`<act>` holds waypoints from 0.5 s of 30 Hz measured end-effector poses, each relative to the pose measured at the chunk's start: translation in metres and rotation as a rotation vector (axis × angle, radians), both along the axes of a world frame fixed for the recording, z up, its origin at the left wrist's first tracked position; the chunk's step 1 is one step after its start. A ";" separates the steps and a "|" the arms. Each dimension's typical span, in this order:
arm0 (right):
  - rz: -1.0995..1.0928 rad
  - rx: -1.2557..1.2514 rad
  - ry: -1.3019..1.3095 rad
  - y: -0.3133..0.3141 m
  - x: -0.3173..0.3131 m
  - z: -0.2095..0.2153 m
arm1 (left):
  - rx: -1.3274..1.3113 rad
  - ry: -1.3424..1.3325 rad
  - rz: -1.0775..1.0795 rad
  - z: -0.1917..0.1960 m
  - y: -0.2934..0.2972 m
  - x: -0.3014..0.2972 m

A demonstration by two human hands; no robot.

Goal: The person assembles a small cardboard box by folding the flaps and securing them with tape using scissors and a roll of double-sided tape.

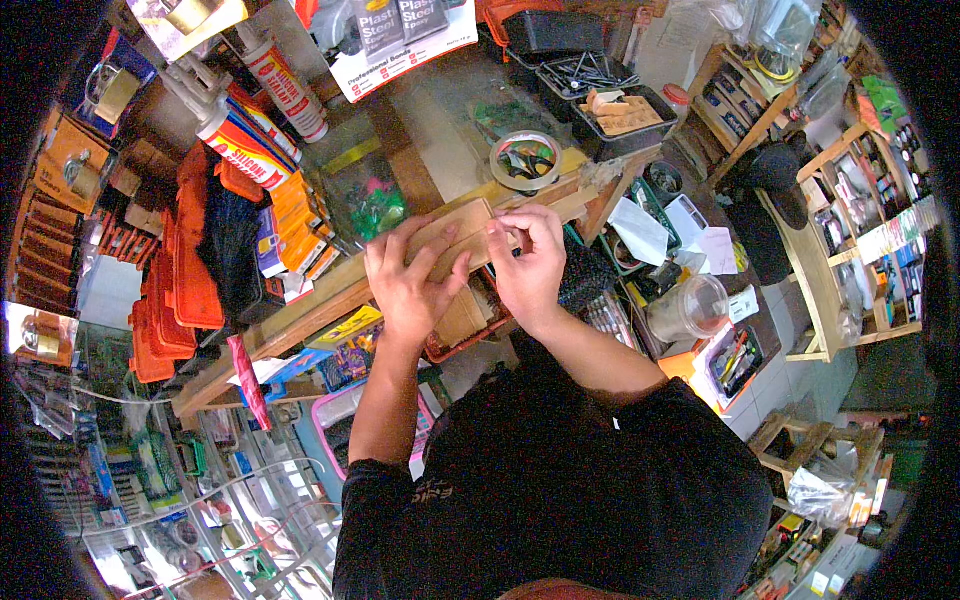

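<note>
Cardboard box (462, 240) at centre, above the wooden counter edge (300, 318), grasped by both hands: left hand (408, 285) at its 8 o'clock, right hand (528, 262) at 4 o'clock. Tape roll (525, 160) lies near, at 1 o'clock.

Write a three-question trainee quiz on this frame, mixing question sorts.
1. True or false: both hands rest on the flat brown cardboard packet.
2. Which hand is nearer the tape roll? A) left hand B) right hand
3. What colour are the cases stacked at the person's left?

Key: 1 true; 2 B; 3 orange.
</note>
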State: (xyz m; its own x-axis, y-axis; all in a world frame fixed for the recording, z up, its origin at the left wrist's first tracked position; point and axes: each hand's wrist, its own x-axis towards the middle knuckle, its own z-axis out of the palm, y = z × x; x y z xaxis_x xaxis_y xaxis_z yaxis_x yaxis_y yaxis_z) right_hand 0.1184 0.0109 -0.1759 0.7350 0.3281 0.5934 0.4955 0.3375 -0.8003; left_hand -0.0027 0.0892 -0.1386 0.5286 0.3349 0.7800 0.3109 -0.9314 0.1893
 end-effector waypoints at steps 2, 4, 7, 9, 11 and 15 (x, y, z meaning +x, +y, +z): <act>0.008 0.030 0.038 0.003 -0.001 -0.003 | 0.003 0.002 -0.001 0.000 0.000 0.000; -0.012 0.011 0.033 0.003 -0.003 -0.003 | 0.005 0.010 0.002 -0.002 0.000 -0.001; -0.017 0.019 0.049 0.005 -0.007 -0.001 | -0.006 -0.010 -0.003 -0.002 -0.001 -0.001; -0.024 0.016 0.055 0.005 -0.009 -0.002 | -0.001 -0.022 -0.008 -0.003 0.000 0.000; -0.036 0.001 0.048 0.005 -0.010 -0.003 | 0.005 -0.024 -0.009 -0.003 0.000 0.000; 0.038 0.012 0.136 0.004 -0.009 0.002 | 0.011 -0.003 0.016 -0.001 0.001 0.001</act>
